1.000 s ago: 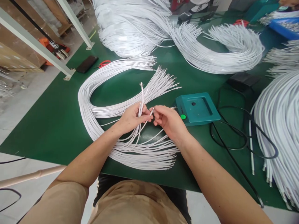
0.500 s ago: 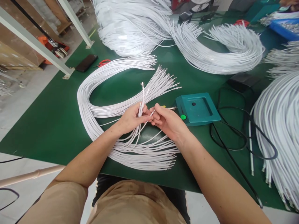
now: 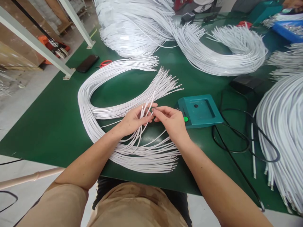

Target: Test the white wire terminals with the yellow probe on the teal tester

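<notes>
Several white wires [image 3: 139, 134] run up through my left hand [image 3: 136, 118], which is closed around them with the thumb on top. Their tips stick up above the fingers. My right hand [image 3: 169, 118] pinches the end of one white wire between thumb and fingertips, right beside the left fingertips. Below both hands a bundle of white wires [image 3: 146, 164] lies with its ends toward the right. The same bundle curves round at the left, and another set of wire ends [image 3: 165, 80] fans out above the hands.
A teal device [image 3: 203, 110] with a green button stands right of my right hand, with a black cable [image 3: 236, 151] beside it. Large white wire coils [image 3: 281, 132] lie at right and back. A phone [image 3: 87, 63] and red-handled scissors [image 3: 105, 63] lie at the back left.
My right hand has turned over, knuckles now up, and pinches a wire end close to the left hand. The tips of the held wires have swung to the right.
</notes>
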A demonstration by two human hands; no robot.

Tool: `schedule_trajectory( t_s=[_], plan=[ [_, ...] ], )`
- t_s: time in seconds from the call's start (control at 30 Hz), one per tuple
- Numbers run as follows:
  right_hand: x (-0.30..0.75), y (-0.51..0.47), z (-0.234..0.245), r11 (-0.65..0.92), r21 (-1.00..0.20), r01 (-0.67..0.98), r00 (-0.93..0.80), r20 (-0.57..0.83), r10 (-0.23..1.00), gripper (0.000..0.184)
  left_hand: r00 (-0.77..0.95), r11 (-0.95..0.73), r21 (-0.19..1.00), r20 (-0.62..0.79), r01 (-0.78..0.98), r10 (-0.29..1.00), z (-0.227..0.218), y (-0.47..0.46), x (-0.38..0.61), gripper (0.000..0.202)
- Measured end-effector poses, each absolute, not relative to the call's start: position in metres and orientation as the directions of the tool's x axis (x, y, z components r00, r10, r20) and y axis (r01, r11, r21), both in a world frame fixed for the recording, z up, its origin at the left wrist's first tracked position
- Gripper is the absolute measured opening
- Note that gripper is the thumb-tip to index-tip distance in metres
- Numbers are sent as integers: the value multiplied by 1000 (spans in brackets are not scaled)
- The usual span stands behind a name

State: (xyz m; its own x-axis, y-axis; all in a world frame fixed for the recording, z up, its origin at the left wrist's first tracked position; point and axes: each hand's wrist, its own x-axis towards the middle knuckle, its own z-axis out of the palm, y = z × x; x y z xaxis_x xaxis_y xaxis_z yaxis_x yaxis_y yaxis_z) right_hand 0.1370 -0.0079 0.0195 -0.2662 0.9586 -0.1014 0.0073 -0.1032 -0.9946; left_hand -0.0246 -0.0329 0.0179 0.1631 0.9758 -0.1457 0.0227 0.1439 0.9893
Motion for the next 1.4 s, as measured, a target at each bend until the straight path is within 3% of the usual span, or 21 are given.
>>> schedule_trajectory(
  t_s=[0.1, 0.2, 0.27, 0.37, 0.6, 1.17, 1.3, 1.4],
  plan=[
    [137, -11, 16, 248, -910, 332, -244, 171, 955, 18, 177, 226, 971, -210, -74, 962, 16, -32, -23, 43],
    [139, -11, 11, 570, -517, 639, -389, 422, 819, 25, 187, 337, 923, -303, -187, 934, 16, -31, -22, 45],
    [141, -9, 11, 658, -263, 705, -512, 453, 730, 26, 174, 375, 903, -343, -208, 923, 16, -30, -22, 45],
    [149, -2, 15, 692, -96, 715, -597, 430, 677, 25, 113, 337, 934, -324, -120, 939, 13, -28, -22, 44],
    [165, 12, 24, 632, 29, 774, -616, 263, 742, 22, 57, 255, 961, -262, 102, 963, 6, -26, -22, 44],
    [164, 17, 25, 675, 44, 736, -674, 142, 725, 29, 8, 210, 952, -217, 223, 976, -6, -24, -20, 45],
    [169, 16, 26, 659, 19, 752, -643, 247, 725, 28, 9, 213, 951, -220, 225, 975, -6, -24, -20, 45],
    [176, 18, 24, 500, 4, 866, -469, 357, 808, 35, 12, 230, 946, -239, 229, 971, -4, -24, -20, 45]
  ],
)
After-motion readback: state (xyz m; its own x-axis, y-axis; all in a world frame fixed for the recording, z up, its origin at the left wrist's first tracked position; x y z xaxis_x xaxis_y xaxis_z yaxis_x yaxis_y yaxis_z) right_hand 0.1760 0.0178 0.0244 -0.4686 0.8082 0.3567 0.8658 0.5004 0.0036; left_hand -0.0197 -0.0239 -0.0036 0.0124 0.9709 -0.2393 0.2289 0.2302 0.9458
